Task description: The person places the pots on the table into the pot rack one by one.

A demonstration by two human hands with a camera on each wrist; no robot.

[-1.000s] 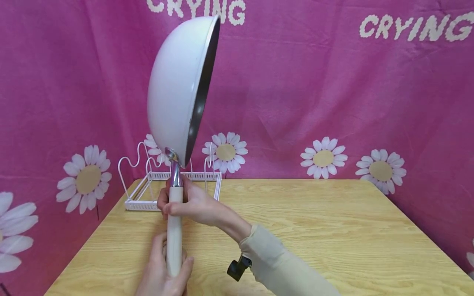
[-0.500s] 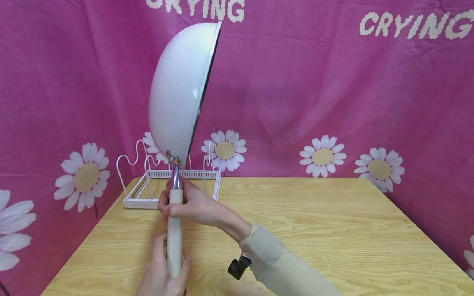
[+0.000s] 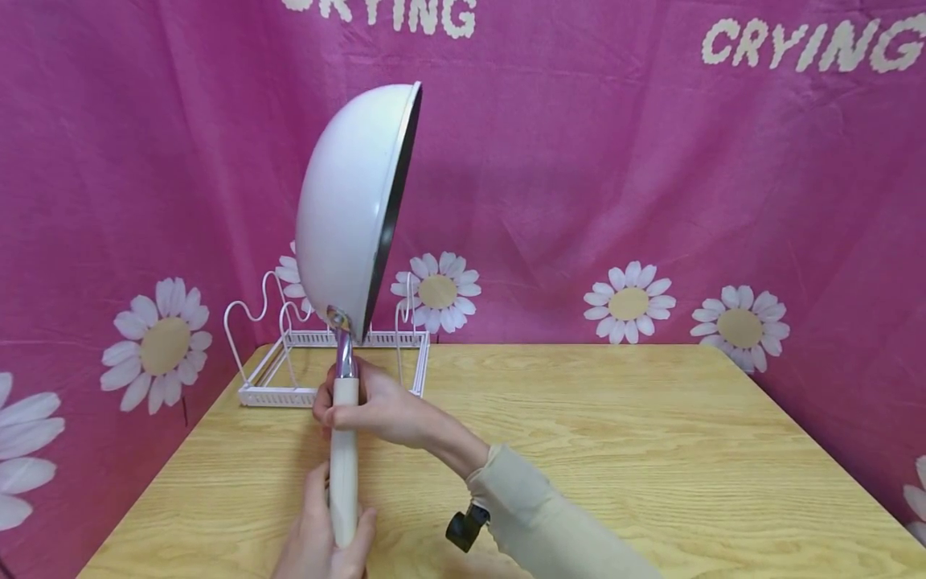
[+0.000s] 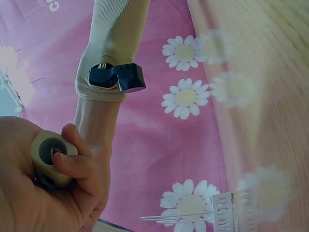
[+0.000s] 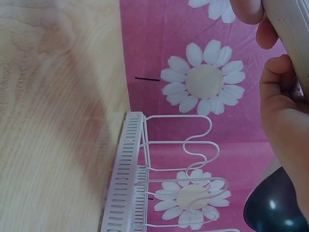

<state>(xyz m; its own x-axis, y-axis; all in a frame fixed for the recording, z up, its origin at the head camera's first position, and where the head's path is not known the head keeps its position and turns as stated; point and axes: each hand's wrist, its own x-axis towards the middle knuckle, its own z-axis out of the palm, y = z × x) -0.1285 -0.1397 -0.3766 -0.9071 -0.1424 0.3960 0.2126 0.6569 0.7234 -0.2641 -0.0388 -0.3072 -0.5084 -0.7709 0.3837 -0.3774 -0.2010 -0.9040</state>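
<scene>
A white wok (image 3: 347, 209) with a dark inside stands nearly upright in the air, handle down, its open side turned right and its rim leaning right. Its cream handle (image 3: 344, 458) joins the bowl through a shiny metal neck (image 3: 346, 354). My right hand (image 3: 379, 410) grips the upper handle just below the neck. Lower down, my left hand (image 3: 318, 527) holds the handle's end, fingers wrapped round it; the hollow handle tip (image 4: 50, 147) shows in the left wrist view. Behind the wok, a white wire rack (image 3: 278, 396) stands on the table, partly hidden by wok and right hand.
The wooden table (image 3: 579, 450) runs back to a pink curtain (image 3: 535, 177) printed with daisies and lettering. The rack's wavy upright dividers (image 5: 203, 145) show in the right wrist view. A small black camera (image 3: 466, 527) sits on the right wrist.
The wok has come down a little, with both hands still on its handle. Its dark inside narrowed from view, then showed slightly more again. The head view has shifted slightly.
</scene>
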